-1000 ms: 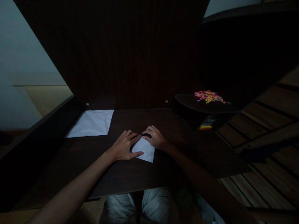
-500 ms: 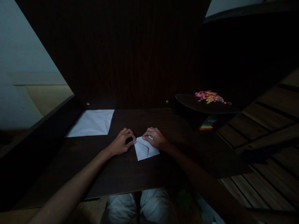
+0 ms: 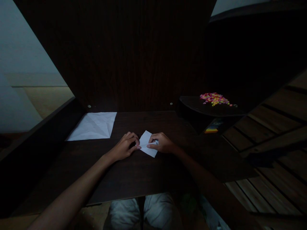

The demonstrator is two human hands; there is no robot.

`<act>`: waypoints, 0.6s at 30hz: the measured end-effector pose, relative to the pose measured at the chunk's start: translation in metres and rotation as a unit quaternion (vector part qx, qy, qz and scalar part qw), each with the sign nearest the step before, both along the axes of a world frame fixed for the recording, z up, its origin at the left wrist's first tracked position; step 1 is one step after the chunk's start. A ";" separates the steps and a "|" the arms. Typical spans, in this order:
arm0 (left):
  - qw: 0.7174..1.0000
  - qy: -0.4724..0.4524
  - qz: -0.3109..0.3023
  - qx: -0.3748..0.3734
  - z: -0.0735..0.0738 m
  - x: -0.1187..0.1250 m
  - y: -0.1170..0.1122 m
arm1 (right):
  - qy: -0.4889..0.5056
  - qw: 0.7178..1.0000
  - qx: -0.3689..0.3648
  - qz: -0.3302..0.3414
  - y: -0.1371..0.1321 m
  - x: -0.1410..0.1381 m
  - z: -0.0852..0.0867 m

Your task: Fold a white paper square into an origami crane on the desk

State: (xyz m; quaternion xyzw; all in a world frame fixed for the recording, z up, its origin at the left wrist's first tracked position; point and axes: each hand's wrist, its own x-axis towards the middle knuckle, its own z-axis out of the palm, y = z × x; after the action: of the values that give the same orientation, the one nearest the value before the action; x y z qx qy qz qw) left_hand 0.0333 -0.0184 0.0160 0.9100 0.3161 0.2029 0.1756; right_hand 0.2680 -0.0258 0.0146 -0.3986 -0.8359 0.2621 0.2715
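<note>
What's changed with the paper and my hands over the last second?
The left hand went from pressing flat on the folded paper to curled, fingertips at its left edge. The right hand took hold of the paper and turned it, shifting it slightly away from you. The large creased sheet and the colourful pile on the side shelf stayed put.

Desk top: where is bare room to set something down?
Bare wood lies between the creased sheet and the side shelf, and right of the right hand. Crowded mid-desk: it and the left hand hold the folded paper.
</note>
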 end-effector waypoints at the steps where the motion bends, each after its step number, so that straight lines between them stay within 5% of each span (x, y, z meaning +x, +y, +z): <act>1: 1.000 -0.010 0.000 -0.007 0.000 0.000 0.000 | 0.005 1.000 0.002 0.000 0.000 0.000 0.000; 11: 0.999 -0.045 0.019 0.015 -0.005 0.000 0.002 | 0.014 0.995 0.103 0.004 0.002 -0.001 -0.003; 18: 0.997 -0.056 0.014 0.052 -0.010 0.000 0.003 | 0.009 0.994 0.106 0.020 0.004 -0.002 -0.007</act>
State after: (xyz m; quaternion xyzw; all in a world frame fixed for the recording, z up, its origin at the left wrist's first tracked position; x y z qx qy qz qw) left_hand 0.0333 -0.0150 0.0064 0.9007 0.3076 0.2717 0.1425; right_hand 0.2658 -0.0219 0.0075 -0.3490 -0.8642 0.1810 0.3140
